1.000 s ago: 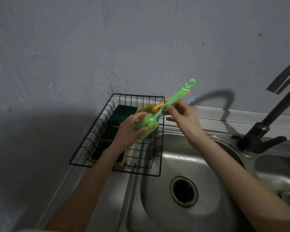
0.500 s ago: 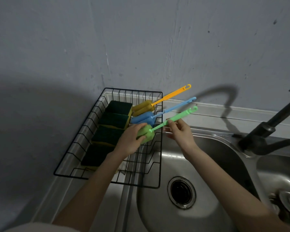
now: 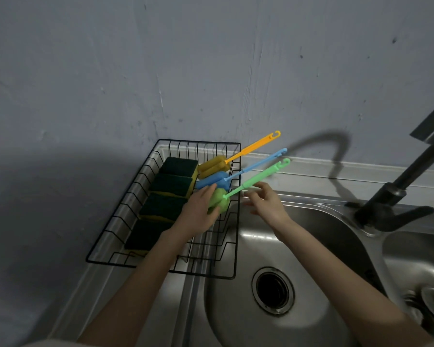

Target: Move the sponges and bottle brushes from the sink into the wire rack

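Gripping green brush (image 3: 246, 187) sponge head in wire rack (image 3: 161, 261) with left hand (image 3: 201, 211); right hand (image 3: 267, 204) fingers spread loose, just off handle at 3 o'clock.

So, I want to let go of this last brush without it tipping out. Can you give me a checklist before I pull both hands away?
1. Green brush head inside the wire rack: ok.
2. Handle resting on the rack rim: cannot tell.
3. Left hand off the brush head: not ok, it rests on it.
4. Right hand clear of the handle: ok, fingers open just below it.
5. Sink basin free of sponges and brushes: ok in the visible part.
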`<state>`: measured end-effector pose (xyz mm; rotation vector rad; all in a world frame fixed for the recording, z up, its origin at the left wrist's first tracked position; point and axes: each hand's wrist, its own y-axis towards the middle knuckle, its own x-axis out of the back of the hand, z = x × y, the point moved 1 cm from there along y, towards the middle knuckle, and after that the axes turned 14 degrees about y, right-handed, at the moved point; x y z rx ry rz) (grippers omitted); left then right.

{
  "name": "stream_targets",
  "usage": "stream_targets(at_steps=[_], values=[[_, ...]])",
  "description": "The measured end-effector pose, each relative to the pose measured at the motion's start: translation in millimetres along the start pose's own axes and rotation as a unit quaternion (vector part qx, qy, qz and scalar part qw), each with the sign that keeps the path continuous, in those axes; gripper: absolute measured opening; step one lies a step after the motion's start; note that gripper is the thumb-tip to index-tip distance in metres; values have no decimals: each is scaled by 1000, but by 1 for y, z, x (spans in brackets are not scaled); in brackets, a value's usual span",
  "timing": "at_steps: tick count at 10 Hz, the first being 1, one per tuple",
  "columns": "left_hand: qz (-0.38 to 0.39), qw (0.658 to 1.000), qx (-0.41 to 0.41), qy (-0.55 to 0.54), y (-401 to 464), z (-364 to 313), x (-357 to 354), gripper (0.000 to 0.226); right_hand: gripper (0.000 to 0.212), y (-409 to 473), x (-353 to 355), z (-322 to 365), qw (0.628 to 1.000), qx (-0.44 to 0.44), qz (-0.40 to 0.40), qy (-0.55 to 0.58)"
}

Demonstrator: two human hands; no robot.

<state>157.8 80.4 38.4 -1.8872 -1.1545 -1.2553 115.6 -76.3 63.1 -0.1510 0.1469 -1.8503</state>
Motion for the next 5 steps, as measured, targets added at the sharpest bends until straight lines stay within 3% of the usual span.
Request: stream_targets(at_steps=[2,5], values=[[3,1000,6,23,-13,-11,8,63,46,-14,9,7,983,-4,52,-174],[-57,992,-19,109,-29,-53,55,62,50,-51,27,64,951,117,33,-283]])
